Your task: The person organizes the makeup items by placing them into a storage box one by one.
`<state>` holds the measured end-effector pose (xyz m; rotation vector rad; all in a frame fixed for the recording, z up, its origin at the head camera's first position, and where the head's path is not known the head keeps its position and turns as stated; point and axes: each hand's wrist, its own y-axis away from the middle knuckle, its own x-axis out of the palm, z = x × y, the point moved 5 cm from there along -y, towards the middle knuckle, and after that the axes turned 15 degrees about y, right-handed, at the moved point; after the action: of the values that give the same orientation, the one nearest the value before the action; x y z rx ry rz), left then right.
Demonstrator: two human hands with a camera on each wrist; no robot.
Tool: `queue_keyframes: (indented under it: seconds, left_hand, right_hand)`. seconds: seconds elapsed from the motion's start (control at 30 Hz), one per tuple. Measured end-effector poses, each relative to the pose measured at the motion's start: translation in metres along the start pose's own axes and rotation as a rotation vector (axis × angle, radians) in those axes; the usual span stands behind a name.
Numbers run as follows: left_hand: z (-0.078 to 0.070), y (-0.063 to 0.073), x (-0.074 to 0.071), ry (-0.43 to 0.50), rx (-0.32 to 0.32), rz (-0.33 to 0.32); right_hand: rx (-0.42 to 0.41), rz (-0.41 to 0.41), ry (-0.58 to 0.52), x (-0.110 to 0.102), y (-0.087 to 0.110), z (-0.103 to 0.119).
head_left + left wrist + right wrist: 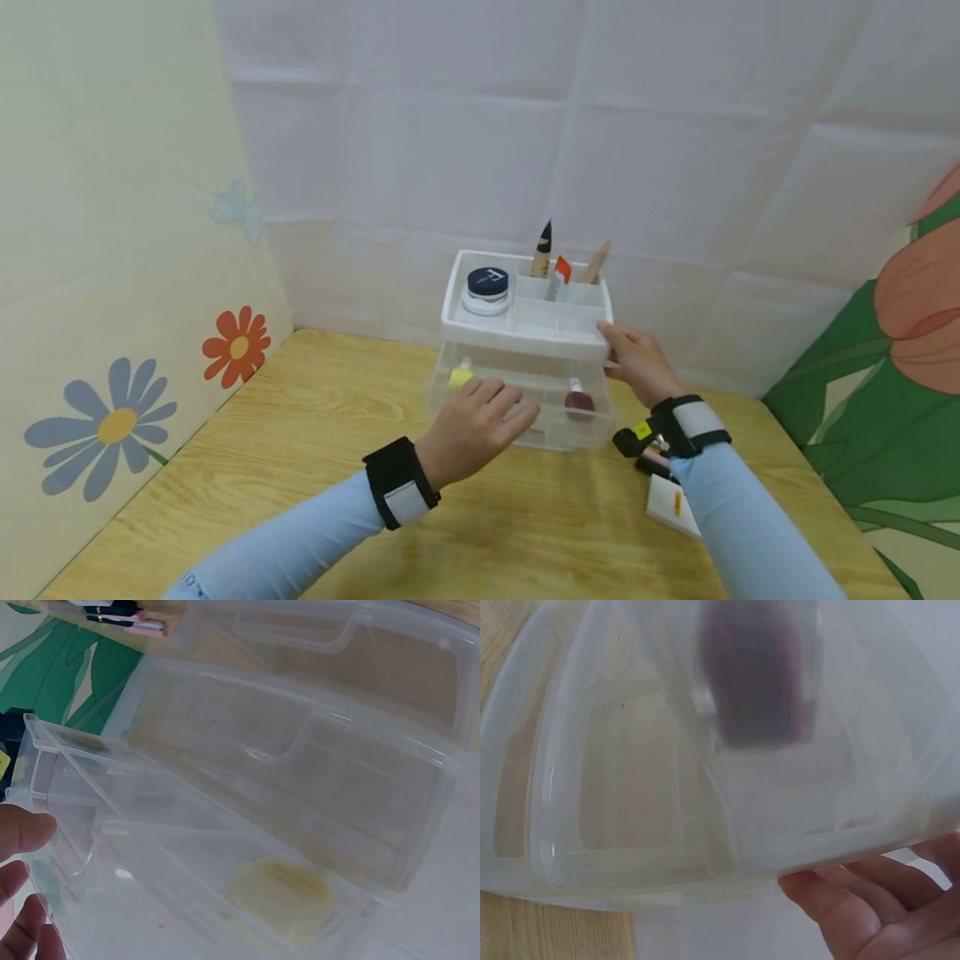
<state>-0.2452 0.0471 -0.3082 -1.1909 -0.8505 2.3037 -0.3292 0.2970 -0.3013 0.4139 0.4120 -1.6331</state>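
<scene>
A white storage box (536,337) with clear drawers stands on the table, its top drawer (525,379) pulled out. Inside that drawer lie a yellow bottle (460,377) on the left and a dark red nail polish bottle (580,401) on the right. My left hand (476,425) is at the drawer's front, fingers loosely bent; in the left wrist view its fingertips (34,829) meet the clear front edge. My right hand (637,362) holds the box's right side near the top corner, and the right wrist view shows those fingers (840,904) along its side.
On the box's top tray sit a round dark-lidded jar (487,283), a black-tipped beige pointed item (542,250), an orange-tipped item (561,271) and another beige pointed item (597,261). A white case (671,504) and dark tubes (654,467) lie by my right forearm. Walls stand behind and beside.
</scene>
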Motion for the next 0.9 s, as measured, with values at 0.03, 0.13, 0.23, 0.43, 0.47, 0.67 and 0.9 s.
queue_keyframes:
  seconds: [0.03, 0.13, 0.23, 0.43, 0.47, 0.67, 0.9]
  left_hand:
    - [0.001, 0.000, 0.002, 0.002, -0.003, 0.004]
    - [0.006, -0.002, 0.007, 0.003, -0.009, 0.018]
    - [0.011, -0.004, 0.013, 0.003, -0.018, 0.028]
    - [0.024, -0.010, 0.023, 0.012, -0.043, 0.024]
    - [0.026, -0.011, 0.024, 0.014, -0.046, 0.022]
    - [0.037, -0.014, 0.034, 0.026, -0.068, 0.024]
    - [0.049, -0.014, 0.048, 0.011, -0.059, 0.028]
  right_hand:
    - [-0.002, 0.000, 0.000, 0.000, 0.000, 0.000]
    - [0.002, 0.000, 0.001, 0.000, 0.001, 0.000]
    - [0.008, 0.000, 0.015, 0.000, 0.000, 0.000]
    - [0.000, -0.002, 0.009, -0.002, -0.002, 0.000]
    - [0.000, -0.005, 0.007, -0.002, -0.002, 0.000]
    - [0.003, -0.015, 0.016, 0.000, 0.000, 0.000]
    - [0.004, -0.010, 0.011, 0.000, 0.000, 0.000]
